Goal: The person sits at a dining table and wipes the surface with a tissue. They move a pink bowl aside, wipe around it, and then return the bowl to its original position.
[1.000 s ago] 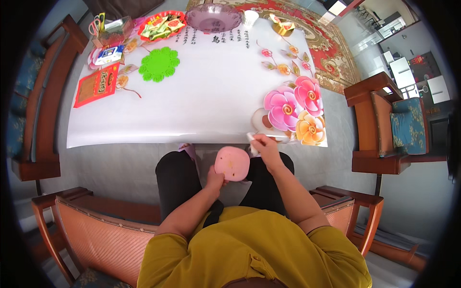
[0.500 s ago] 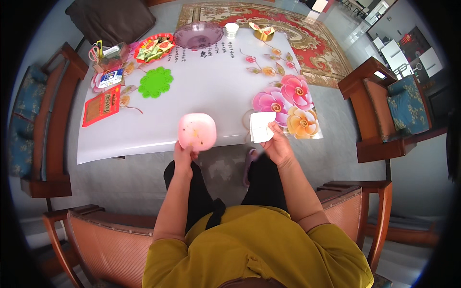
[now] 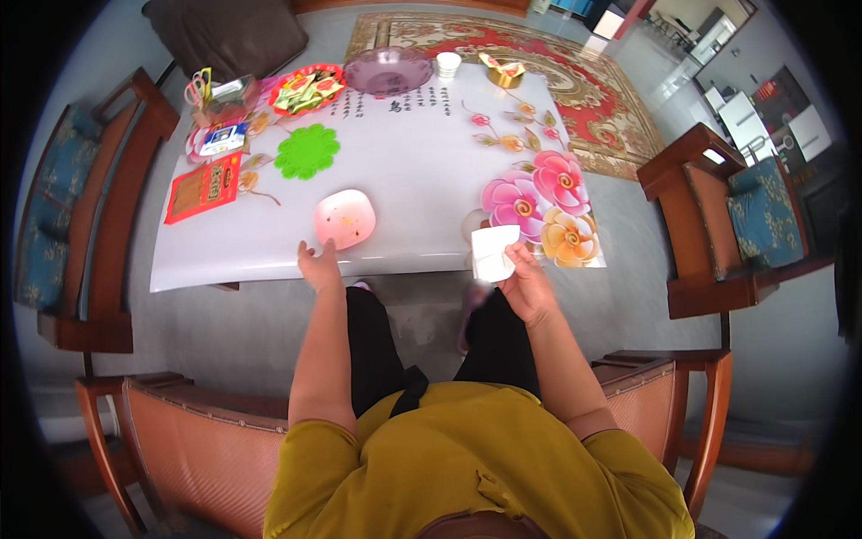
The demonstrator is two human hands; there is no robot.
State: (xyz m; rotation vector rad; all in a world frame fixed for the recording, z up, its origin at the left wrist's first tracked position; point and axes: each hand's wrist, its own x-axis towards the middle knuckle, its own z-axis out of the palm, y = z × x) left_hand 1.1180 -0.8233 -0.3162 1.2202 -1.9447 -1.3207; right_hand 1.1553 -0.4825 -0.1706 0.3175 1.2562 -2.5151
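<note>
Pink dish (image 3: 345, 218), rounded-square with dark and yellowish specks inside, sits on worktop (image 3: 413, 189) near front edge; white tissue (image 3: 488, 256), creased, to its right. Hands apart: left hand (image 3: 319, 266) fingers spread at dish rim, contact can't tell; right hand (image 3: 530, 284) pinches tissue. Printed characters on red packet (image 3: 205, 188), then black ones mid-worktop, far side.

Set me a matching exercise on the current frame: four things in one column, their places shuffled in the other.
1. pink dish
2. folded white paper
3. green mat
4. white cup

A. just right of the purple bowl
B. at the fingertips of the left hand
C. just nearer than the red tray
D. in the right hand

Pairs: 1-B, 2-D, 3-C, 4-A
</note>
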